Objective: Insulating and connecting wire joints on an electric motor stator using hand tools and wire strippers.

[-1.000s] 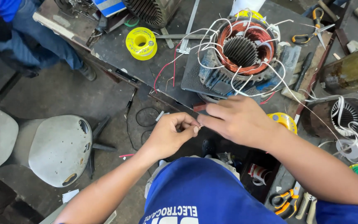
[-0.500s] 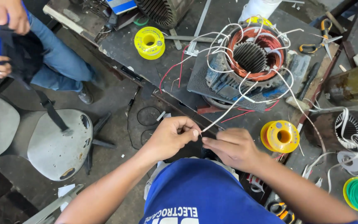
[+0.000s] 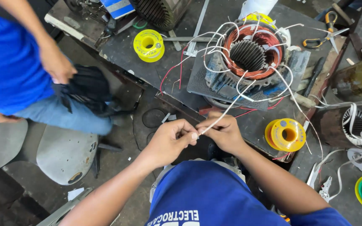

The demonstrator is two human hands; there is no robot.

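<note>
Hands meet at the near edge of the worktop (image 3: 156,67): our left hand (image 3: 170,140) and right hand (image 3: 223,133) are pressed close, fingertips touching, both pinching the end of 1 white lead wire (image 3: 227,109). That wire runs taut from our fingers up and away to the motor stator (image 3: 248,56), which sits on the worktop towards its far edge, copper windings ringing a dark slotted core, with more white and red leads curling around it. We see 2 yellow spools: 1 (image 3: 148,45) near the far left corner, the other (image 3: 285,134) at the near right edge, just beside our right forearm. Orange-handled scissors (image 3: 323,35) lie at the far right. Beyond the left edge of the worktop, another person in a blue shirt holds a black bundle (image 3: 86,90) in one hand (image 3: 57,65), well apart from our hands.
</note>
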